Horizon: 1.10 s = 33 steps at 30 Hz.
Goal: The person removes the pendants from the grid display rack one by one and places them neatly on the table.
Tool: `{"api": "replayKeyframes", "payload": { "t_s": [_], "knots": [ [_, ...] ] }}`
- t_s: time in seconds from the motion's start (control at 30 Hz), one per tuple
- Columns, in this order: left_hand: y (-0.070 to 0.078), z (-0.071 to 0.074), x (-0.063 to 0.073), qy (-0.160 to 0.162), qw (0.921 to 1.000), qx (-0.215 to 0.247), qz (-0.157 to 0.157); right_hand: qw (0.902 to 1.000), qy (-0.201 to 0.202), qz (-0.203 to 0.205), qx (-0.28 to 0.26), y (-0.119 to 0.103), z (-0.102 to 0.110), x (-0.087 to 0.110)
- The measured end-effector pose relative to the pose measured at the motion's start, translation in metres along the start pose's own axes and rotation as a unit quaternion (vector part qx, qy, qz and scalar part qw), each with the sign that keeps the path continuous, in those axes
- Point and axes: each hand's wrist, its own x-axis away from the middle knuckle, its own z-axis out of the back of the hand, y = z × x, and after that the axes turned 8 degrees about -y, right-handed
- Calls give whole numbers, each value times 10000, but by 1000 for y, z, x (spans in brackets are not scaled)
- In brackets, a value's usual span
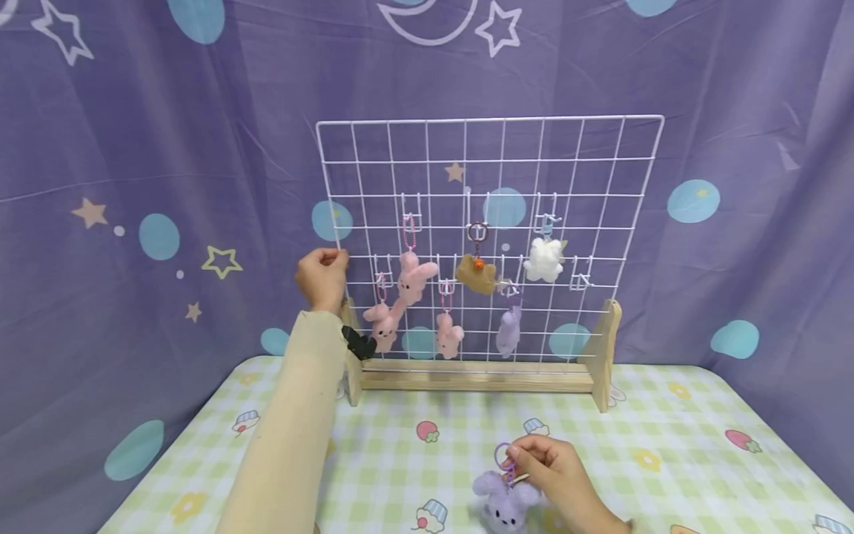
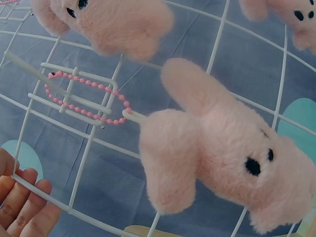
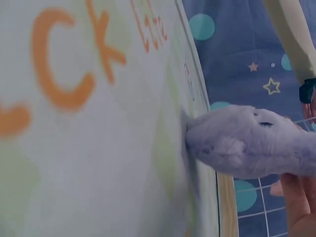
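Fingers (image 1: pixel 531 445) of the right hand (image 1: pixel 559 475) pinch the purple ring (image 1: pixel 496 454) of a lilac plush bunny keychain (image 1: pixel 505 508) low at the green-checked bench (image 1: pixel 387 430), six o'clock from the white wire grid rack (image 1: pixel 463 120). Curled left-hand (image 1: pixel 322 282) fingers grip the rack's nine o'clock edge; a pink plush bunny (image 1: pixel 383 326) hangs at their four o'clock.

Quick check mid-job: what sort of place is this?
Probably a small staged tabletop display, perhaps like a gift stall: a white wire grid rack hung with plush keychains, a green-checked tablecloth, and a purple star-patterned curtain behind.
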Motion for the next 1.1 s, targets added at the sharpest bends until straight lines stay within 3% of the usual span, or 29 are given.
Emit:
{"api": "replayKeyframes", "payload": {
  "t_s": [0.3, 0.5, 0.77, 1.1],
  "knots": [
    [1, 1, 1, 37, 10000, 6, 32, 9980, 250, 303, 496, 10, 8, -13],
    [2, 0, 1, 2, 10000, -45, -15, 9973, 309, -182, 644, 16, 10, -23],
    [2, 2, 1, 38, 10000, -28, -14, 9941, 101, -636, 875, 24, 16, -35],
    [2, -1, 1, 28, 9999, -81, -85, 9915, 454, -1116, 495, 41, 24, -45]
  ]
}}
